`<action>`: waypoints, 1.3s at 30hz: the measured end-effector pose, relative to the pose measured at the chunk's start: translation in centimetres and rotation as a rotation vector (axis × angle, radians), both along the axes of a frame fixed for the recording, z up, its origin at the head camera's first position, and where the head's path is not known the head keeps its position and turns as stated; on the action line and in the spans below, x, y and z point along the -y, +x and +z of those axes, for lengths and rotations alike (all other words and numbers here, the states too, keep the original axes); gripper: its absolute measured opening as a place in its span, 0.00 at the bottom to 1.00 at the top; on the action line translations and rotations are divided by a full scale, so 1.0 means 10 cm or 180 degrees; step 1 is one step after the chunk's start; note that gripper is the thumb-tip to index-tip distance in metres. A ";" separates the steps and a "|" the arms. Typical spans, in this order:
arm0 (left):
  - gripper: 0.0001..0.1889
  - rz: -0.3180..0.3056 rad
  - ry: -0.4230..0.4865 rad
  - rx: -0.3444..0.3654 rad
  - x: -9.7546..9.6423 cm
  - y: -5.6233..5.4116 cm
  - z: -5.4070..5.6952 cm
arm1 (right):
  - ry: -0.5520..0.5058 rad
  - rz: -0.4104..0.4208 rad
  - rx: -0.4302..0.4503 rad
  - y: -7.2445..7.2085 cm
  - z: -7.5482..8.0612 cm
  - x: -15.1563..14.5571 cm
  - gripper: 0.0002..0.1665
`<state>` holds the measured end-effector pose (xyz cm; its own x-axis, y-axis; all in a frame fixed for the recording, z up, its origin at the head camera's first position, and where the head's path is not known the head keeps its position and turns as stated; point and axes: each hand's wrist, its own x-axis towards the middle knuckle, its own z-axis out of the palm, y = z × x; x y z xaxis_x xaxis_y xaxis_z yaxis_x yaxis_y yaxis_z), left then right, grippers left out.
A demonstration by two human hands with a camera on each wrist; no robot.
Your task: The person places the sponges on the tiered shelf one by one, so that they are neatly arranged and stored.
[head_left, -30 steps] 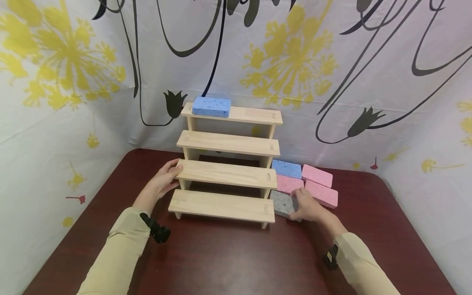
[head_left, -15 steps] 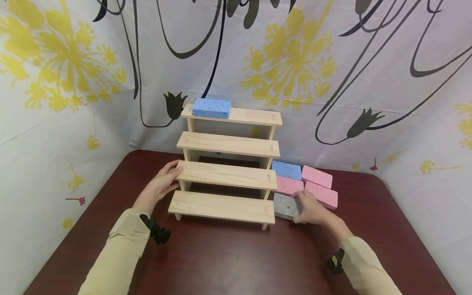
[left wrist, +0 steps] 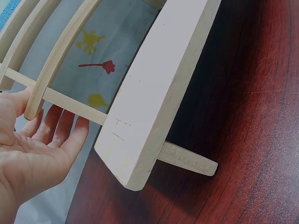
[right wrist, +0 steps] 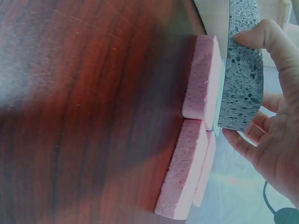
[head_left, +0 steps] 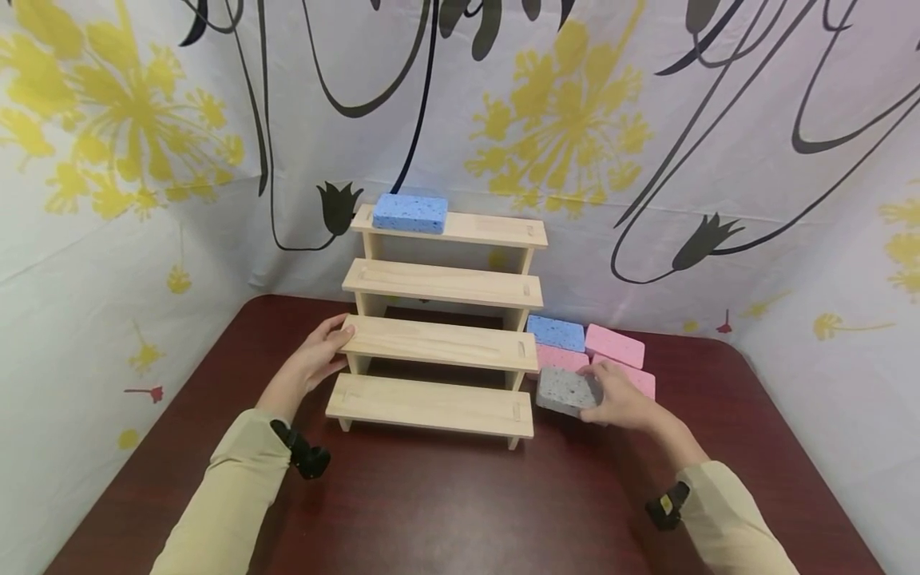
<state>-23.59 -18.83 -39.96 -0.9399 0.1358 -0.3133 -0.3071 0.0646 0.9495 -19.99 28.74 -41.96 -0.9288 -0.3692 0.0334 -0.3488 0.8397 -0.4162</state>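
A light wooden stepped rack (head_left: 431,403) with several tiers stands on the table. My left hand (head_left: 312,357) holds the left end of the second tier from the bottom; in the left wrist view, its thumb lies at the tier and its fingers (left wrist: 67,130) curl behind the side support. My right hand (head_left: 625,397) grips a grey speckled sponge (head_left: 564,390) by its right end, thumb on one side and fingers on the other. In the right wrist view the grey sponge (right wrist: 240,88) is raised off the table, beside the pink sponges (right wrist: 201,84).
A blue sponge (head_left: 410,213) lies at the left of the top tier. To the right of the rack, another blue sponge (head_left: 555,334) and several pink sponges (head_left: 614,345) are grouped on the dark red-brown table (head_left: 431,503). A patterned cloth (head_left: 575,263) hangs behind and at both sides.
My right hand has drawn the grey sponge slightly right, away from the rack, and lifted it from the table. The left hand keeps its place on the rack.
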 end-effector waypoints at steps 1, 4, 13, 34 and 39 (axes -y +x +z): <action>0.34 0.0000 -0.0003 0.0003 0.00 0.00 0.00 | -0.0007 -0.0004 0.0023 0.00 0.02 0.00 0.38; 0.34 0.0004 -0.0016 0.0009 0.01 0.01 0.00 | -0.0008 -0.0051 0.0114 0.00 0.10 0.01 0.37; 0.35 -0.0006 -0.0002 -0.0020 0.02 0.01 0.01 | 0.0040 -0.0022 0.0036 -0.03 0.35 0.01 0.36; 0.34 0.0007 0.0109 -0.0033 0.01 -0.01 -0.04 | 0.0214 -0.0049 -0.0065 -0.06 0.77 0.06 0.34; 0.34 0.0013 0.0142 -0.0051 0.01 -0.01 -0.04 | 0.0075 0.0013 -0.0150 -0.09 0.85 0.09 0.31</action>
<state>-23.68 -18.93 -40.37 -0.9453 0.1455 -0.2918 -0.2920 0.0209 0.9562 -20.88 27.85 -33.42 -0.9249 -0.3741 0.0684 -0.3709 0.8477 -0.3793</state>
